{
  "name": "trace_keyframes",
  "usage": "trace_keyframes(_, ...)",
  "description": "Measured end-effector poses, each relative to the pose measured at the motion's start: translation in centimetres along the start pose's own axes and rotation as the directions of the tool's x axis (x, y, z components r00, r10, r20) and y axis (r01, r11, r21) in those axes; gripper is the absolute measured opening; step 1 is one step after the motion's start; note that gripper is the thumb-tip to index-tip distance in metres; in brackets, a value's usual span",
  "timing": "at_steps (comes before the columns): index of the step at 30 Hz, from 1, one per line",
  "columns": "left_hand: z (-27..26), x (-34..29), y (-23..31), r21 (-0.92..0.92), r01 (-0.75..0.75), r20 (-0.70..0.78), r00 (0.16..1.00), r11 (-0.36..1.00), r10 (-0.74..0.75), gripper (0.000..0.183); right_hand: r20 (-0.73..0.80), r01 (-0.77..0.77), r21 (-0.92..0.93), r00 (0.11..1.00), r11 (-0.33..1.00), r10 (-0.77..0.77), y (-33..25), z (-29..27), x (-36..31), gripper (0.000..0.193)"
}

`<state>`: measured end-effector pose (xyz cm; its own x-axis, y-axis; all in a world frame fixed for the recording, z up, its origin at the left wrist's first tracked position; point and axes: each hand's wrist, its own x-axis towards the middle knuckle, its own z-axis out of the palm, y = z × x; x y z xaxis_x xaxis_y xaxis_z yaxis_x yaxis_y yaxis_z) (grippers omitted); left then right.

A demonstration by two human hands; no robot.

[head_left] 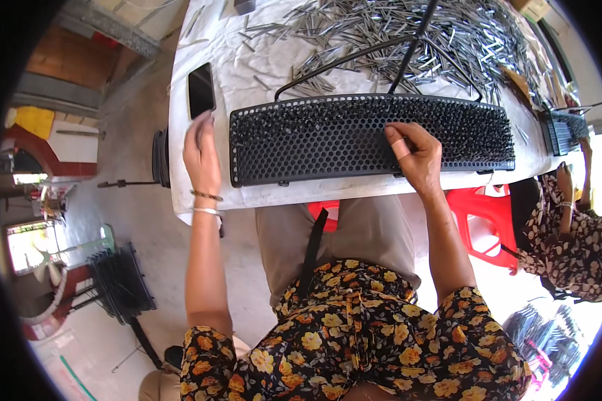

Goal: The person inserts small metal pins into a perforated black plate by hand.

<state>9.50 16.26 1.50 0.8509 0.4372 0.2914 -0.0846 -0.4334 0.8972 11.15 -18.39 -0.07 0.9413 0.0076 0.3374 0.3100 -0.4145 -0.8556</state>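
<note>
A long black perforated panel [314, 152] lies along the near edge of the cloth-covered table. Many small black pieces fill its holes along the far side and right end; bare holes show across the near left and middle. My right hand [418, 157] is over the panel's middle, thumb and fingers pinched together; anything between them is too small to make out. A pale band wraps its thumb. Left of the panel, my left hand [204, 157] is raised with its fingers stretched out, slightly blurred, and nothing visible in it. Just beyond those fingertips lies a black phone [201, 90].
A heap of thin dark metallic strips [421, 57] covers the far table. Black rods [405, 63] rise behind the panel. At right, another person [568, 227] sits by a similar panel [562, 130]. Red stools [481, 224] stand under the table; stacked black racks [120, 281] stand lower left.
</note>
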Motion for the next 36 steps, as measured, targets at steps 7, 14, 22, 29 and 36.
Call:
trace_keyframes(7,12.7,12.1,6.6,0.209,-0.166,0.638,0.77,0.964,-0.006,0.042,-0.015,0.062,-0.041,0.998,0.997,-0.063,-0.4,-0.1,0.1,0.008)
trace_keyframes(14,28.9,17.7,3.2,0.611,-0.377,0.736,0.595,0.696,-0.324,0.074,-0.064,0.068,-0.001,0.996,0.998,-0.068,-0.2,0.4,0.0,0.01)
trace_keyframes(22,35.7,15.0,3.7,0.507,-0.709,0.855,0.487,0.49,-0.179,0.083,-0.078,0.153,-0.057,0.984,0.987,-0.158,0.3,-0.2,0.5,0.017)
trace_keyframes(29,34.3,12.8,2.2,0.324,-0.718,0.891,0.451,0.616,0.057,0.063,-0.015,0.153,-0.047,0.988,0.987,-0.154,0.7,-0.4,0.4,0.019)
trace_keyframes(36,36.1,13.3,6.8,0.295,-0.398,0.931,0.324,0.869,-0.168,0.069,-0.018,0.157,-0.08,0.987,0.984,-0.159,1.0,-0.7,0.4,0.018)
